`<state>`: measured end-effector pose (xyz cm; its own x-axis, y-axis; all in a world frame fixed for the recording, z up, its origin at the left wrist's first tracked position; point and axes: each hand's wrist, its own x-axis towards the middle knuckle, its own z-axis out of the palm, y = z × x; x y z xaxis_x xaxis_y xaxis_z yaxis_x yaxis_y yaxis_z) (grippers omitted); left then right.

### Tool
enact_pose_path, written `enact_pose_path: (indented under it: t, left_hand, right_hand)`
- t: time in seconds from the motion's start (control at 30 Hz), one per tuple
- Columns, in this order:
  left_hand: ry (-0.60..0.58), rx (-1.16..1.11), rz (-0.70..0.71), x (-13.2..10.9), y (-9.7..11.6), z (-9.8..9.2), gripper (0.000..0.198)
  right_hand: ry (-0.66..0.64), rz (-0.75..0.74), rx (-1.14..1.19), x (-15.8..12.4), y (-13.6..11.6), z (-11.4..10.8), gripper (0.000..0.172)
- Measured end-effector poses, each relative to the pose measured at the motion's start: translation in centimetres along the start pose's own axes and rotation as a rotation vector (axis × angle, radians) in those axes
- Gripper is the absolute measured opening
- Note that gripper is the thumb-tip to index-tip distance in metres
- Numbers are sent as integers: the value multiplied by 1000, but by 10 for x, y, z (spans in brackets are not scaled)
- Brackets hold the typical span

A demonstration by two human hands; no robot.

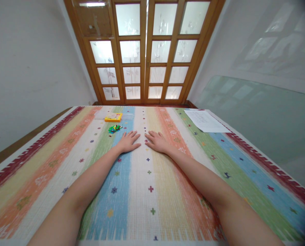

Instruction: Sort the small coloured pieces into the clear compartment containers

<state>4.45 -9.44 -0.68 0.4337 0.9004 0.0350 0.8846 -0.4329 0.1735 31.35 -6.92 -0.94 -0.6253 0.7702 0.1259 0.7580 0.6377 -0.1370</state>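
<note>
Currently both hands lie flat, palms down, on the cloth-covered tabletop (152, 205), whose cloth runs in long coloured stripes dotted with small crosses and stars. The left hand (128, 141) rests on a blue stripe and the right hand (157, 141) on a pale one just beside it. Their fingertips point away from the person and nearly meet in the middle. Each hand has its fingers stretched out and a little spread, with nothing in its grasp. Both bare forearms reach back toward the camera.

A heap of small coloured pieces (115, 128), mostly green with bits of blue, sits near the left hand, just beyond and to the left of its fingertips and not touching them. A yellow box (113, 117) lies flat a little farther off, behind the heap. A sheet of paper (205, 121) lies toward the far right corner, well apart from the right hand. Past the far edge stands a wooden door (144, 51) with frosted panes.
</note>
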Motion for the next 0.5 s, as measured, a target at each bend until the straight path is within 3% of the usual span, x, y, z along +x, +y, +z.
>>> enact_pose_path:
  t: [0.5]
  left_hand:
    - [-6,-4,-9,0,2,-2,76]
  right_hand:
    - [-5,-4,8,0,-1,-2,67]
